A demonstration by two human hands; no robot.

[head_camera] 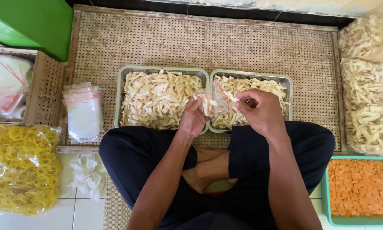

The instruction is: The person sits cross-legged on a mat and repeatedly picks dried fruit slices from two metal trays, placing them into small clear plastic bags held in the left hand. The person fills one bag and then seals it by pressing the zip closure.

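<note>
My left hand (193,117) holds a small clear plastic bag (212,101) with a red strip at its mouth, partly filled with pale chips. My right hand (259,110) pinches the bag's open edge from the right, a few pale chips at its fingertips. Both hands hover over the seam between two metal trays: the left tray (119,102) and the right tray (287,85), each heaped with pale cream chip strips. I sit cross-legged in dark trousers in front of the trays.
A woven rattan mat (208,42) lies under the trays. A stack of empty small bags (84,110) sits left. A bag of yellow rubber bands (21,168), big bags of chips (366,106), a teal tray of orange chips (359,189), a green stool (33,23).
</note>
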